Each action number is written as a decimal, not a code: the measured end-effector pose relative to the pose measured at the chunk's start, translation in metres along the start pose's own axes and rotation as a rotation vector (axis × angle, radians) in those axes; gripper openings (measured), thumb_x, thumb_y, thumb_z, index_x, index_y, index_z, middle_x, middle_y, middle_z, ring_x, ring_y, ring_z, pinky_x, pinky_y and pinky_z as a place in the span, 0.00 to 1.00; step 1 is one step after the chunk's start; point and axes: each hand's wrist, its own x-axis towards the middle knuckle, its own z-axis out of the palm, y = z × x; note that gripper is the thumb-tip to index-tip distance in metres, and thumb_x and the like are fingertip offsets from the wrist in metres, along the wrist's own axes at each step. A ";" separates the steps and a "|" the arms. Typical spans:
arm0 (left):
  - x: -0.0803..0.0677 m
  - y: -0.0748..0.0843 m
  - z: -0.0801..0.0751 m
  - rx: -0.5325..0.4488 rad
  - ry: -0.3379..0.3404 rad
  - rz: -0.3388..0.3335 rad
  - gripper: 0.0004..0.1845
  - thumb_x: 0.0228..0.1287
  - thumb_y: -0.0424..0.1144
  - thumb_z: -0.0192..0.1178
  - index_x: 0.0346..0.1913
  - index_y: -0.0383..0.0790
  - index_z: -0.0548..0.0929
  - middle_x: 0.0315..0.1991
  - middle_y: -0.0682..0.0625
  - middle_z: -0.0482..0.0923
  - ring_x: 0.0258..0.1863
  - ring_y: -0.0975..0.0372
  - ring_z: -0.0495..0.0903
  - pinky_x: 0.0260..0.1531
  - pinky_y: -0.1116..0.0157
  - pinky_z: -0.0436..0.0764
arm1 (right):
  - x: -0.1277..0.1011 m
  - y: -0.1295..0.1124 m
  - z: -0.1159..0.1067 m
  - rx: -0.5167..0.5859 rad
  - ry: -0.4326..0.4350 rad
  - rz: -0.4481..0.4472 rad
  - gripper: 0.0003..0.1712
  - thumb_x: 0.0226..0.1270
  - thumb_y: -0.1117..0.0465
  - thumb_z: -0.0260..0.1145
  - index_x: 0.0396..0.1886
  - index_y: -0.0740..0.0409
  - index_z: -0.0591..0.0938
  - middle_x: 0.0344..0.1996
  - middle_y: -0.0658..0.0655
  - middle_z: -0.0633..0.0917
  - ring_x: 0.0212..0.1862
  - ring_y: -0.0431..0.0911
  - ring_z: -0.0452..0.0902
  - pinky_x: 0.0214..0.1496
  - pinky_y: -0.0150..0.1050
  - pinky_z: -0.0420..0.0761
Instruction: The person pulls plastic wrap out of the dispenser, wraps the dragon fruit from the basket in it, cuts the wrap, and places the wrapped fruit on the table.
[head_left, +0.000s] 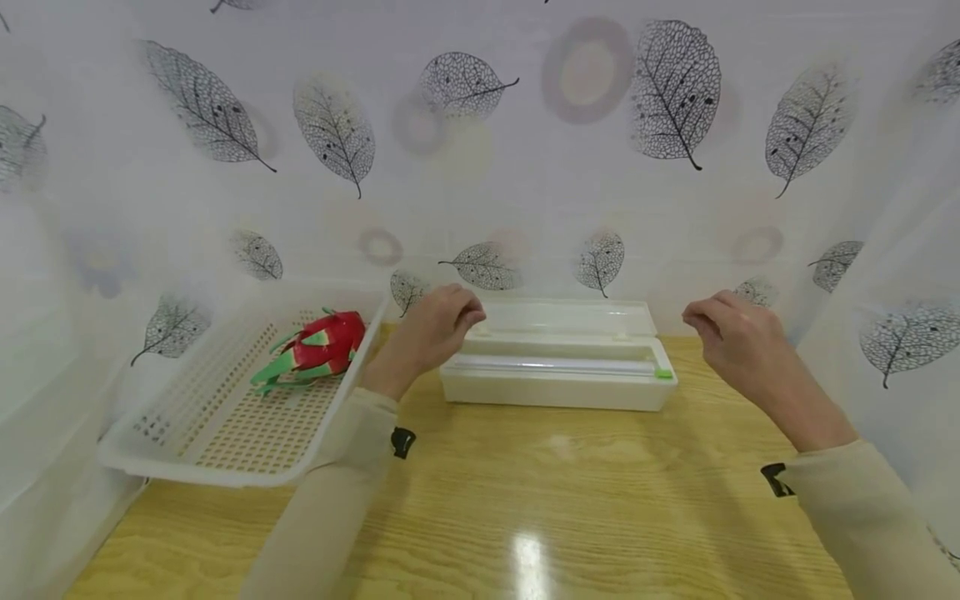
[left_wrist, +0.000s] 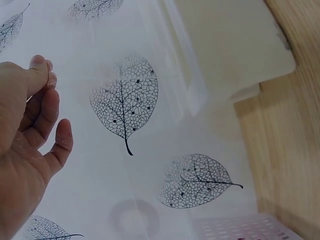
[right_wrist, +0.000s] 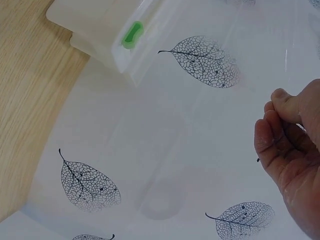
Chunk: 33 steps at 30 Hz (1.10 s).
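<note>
ok so this person's got both hands up in the air over the table (head_left: 585,500), left hand (head_left: 438,329) near the left end of a white cling film dispenser (head_left: 555,392), right hand (head_left: 742,342) out past its right end. Left fingers are pinched, thumb against fingertips, with a crinkly bit of clear film (left_wrist: 52,80) in the grip. Right fingers are pinched the same way and seem to have film too, just a faint glint, super hard to see. The dispenser sits on the table between them, lid (head_left: 562,318) flipped back, shiny pale roll (head_left: 555,365) inside, green slider (head_left: 663,374) parked at the right end. Over on the left there's a red and green dragon fruit (head_left: 322,346) lying in a white plastic basket (head_left: 225,479), and a leaf-print sheet (head_left: 495,192) hangs behind everything
</note>
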 end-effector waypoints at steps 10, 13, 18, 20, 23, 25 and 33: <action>0.001 0.002 -0.005 0.033 0.021 0.044 0.08 0.75 0.37 0.59 0.43 0.34 0.84 0.39 0.44 0.85 0.38 0.55 0.81 0.42 0.62 0.83 | 0.001 0.000 -0.009 -0.089 -0.009 -0.074 0.07 0.57 0.77 0.72 0.34 0.66 0.85 0.30 0.60 0.84 0.29 0.52 0.79 0.28 0.50 0.81; 0.001 0.003 -0.005 0.075 0.023 0.056 0.08 0.76 0.37 0.58 0.44 0.35 0.83 0.40 0.44 0.84 0.39 0.55 0.82 0.44 0.62 0.84 | 0.001 0.002 -0.011 -0.127 -0.009 -0.111 0.06 0.58 0.76 0.71 0.34 0.66 0.84 0.30 0.60 0.83 0.29 0.52 0.79 0.26 0.49 0.80; 0.002 0.008 -0.008 0.202 0.051 0.072 0.09 0.77 0.39 0.57 0.44 0.37 0.83 0.42 0.45 0.80 0.38 0.56 0.80 0.42 0.59 0.82 | 0.002 0.005 -0.013 -0.154 0.007 -0.174 0.05 0.58 0.75 0.69 0.34 0.67 0.82 0.29 0.61 0.81 0.27 0.53 0.77 0.23 0.49 0.78; 0.002 0.010 -0.009 0.245 0.076 0.074 0.08 0.77 0.40 0.57 0.43 0.39 0.83 0.42 0.45 0.78 0.37 0.56 0.79 0.41 0.57 0.79 | 0.003 0.005 -0.013 -0.162 0.019 -0.192 0.05 0.59 0.74 0.69 0.34 0.67 0.81 0.30 0.63 0.81 0.28 0.55 0.76 0.24 0.50 0.77; 0.003 0.012 -0.010 0.290 0.108 0.078 0.08 0.76 0.40 0.58 0.42 0.41 0.83 0.44 0.45 0.77 0.39 0.55 0.79 0.41 0.56 0.76 | 0.004 0.005 -0.014 -0.189 0.032 -0.192 0.03 0.62 0.73 0.67 0.35 0.68 0.80 0.32 0.65 0.81 0.32 0.62 0.76 0.28 0.55 0.76; 0.003 0.014 -0.011 0.325 0.123 0.082 0.08 0.77 0.41 0.57 0.42 0.41 0.83 0.44 0.45 0.77 0.40 0.56 0.79 0.42 0.55 0.76 | 0.004 0.004 -0.015 -0.222 0.035 -0.185 0.03 0.67 0.69 0.63 0.35 0.67 0.79 0.35 0.67 0.81 0.37 0.66 0.75 0.33 0.60 0.75; -0.005 0.020 -0.010 0.580 0.193 0.136 0.11 0.79 0.44 0.54 0.44 0.41 0.82 0.39 0.48 0.79 0.35 0.56 0.80 0.39 0.57 0.79 | 0.007 0.003 -0.020 -0.400 0.100 -0.331 0.25 0.82 0.57 0.42 0.31 0.69 0.76 0.32 0.68 0.80 0.36 0.67 0.77 0.32 0.61 0.77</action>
